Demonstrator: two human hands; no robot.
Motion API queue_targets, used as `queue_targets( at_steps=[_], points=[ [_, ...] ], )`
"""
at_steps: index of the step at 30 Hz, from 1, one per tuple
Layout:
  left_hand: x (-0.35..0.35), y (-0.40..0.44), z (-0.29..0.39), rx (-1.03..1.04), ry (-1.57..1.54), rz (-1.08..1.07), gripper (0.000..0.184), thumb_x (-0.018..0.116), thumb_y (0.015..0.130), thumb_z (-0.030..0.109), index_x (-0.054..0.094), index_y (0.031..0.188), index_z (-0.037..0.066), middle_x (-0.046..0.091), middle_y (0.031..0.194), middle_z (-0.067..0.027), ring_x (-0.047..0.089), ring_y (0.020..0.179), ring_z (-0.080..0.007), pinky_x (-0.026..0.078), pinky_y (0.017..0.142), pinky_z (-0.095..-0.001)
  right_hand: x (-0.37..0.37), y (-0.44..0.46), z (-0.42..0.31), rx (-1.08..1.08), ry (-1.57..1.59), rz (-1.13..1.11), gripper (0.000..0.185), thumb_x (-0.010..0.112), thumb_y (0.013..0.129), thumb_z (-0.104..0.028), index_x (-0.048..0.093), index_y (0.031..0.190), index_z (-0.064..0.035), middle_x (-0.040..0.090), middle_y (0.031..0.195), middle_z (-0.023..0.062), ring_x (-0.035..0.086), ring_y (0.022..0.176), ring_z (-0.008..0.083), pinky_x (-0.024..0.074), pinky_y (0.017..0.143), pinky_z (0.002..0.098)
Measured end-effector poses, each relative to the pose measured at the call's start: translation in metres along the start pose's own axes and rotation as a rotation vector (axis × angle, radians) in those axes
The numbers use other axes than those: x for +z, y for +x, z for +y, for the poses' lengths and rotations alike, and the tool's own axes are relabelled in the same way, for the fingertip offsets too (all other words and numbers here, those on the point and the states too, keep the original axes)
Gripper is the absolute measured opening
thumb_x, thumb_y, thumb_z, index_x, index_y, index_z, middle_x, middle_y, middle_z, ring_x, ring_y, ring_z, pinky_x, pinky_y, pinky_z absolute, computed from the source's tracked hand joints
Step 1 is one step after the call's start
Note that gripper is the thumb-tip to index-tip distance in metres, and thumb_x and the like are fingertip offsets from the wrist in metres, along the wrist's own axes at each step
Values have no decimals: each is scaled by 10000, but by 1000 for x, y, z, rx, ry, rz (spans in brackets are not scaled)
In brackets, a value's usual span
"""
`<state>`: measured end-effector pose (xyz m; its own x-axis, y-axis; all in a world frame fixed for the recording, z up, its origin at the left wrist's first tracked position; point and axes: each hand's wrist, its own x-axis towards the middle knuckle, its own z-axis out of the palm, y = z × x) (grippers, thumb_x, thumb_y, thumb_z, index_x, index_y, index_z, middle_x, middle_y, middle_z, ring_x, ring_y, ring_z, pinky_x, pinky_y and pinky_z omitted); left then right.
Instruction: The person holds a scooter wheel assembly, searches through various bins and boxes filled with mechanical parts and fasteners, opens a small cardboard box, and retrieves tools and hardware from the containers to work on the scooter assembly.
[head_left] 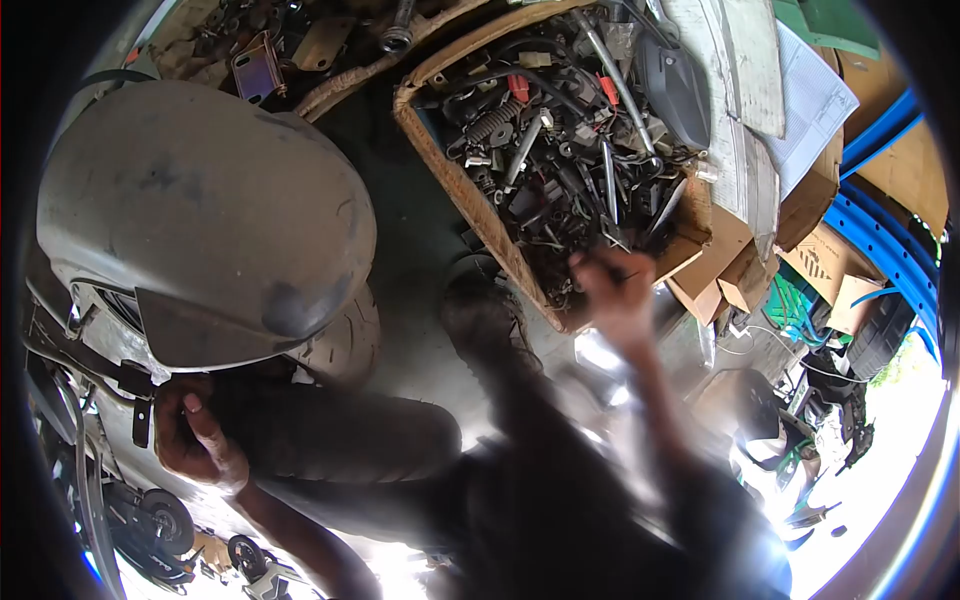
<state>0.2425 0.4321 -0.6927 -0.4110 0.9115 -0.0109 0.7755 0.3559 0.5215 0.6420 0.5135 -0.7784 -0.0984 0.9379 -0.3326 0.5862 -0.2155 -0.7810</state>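
Note:
My left hand (203,440) is at the lower left, under the edge of a large dusty grey rounded vehicle panel (205,210) and beside a dark metal bracket (142,415). Its fingers are curled with the thumb along them, and whatever they grip is hidden. Over the near corner of a worn open box (490,225) my right hand (615,290) is smeared by motion. Its fingers look bent, but I cannot tell whether they hold anything. Inside the box lies a jumble of metal parts (570,175), including rods, a coil spring (495,122) and cables.
A tyre (350,325) shows below the panel. My shoe (480,300) is on the floor beside the box. Cardboard boxes (835,270) and a blue metal rack (885,235) stand at the right. More parts (315,45) lie at the top left.

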Motion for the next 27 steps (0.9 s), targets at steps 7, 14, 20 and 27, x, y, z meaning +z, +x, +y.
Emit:
queue_targets(
  at_steps=[7, 14, 20, 27],
  points=[
    [1, 2, 0, 11, -9, 2, 376, 495, 957, 302, 593, 826, -36, 589, 741, -113, 567, 693, -225, 451, 677, -335, -12, 101, -68, -478, 381, 197, 181, 661, 849, -26, 588, 695, 36, 464, 518, -4, 396, 453, 72, 279, 408, 246],
    [-3, -1, -5, 24, 80, -28, 393, 473, 980, 301, 613, 838, -38, 619, 759, -111, 569, 698, -225, 449, 676, -346, 25, 99, -22, 231, 430, 138, 205, 695, 772, -140, 635, 728, 51, 537, 538, 94, 511, 516, 157, 438, 531, 324],
    [1, -2, -3, -32, -3, 0, 407, 513, 954, 344, 607, 855, -40, 602, 730, -99, 572, 678, -210, 445, 658, -324, 13, 19, -7, 261, -55, 6, 151, 643, 782, -73, 610, 717, 60, 526, 554, 187, 488, 478, 246, 410, 517, 378],
    [-1, -3, -7, -38, 4, 36, 362, 537, 953, 302, 595, 915, -53, 610, 767, -111, 575, 710, -221, 456, 684, -334, 8, 44, -61, -144, -71, 106, 211, 628, 841, -75, 550, 688, 48, 439, 543, 143, 409, 501, 129, 345, 484, 326]
  ],
)
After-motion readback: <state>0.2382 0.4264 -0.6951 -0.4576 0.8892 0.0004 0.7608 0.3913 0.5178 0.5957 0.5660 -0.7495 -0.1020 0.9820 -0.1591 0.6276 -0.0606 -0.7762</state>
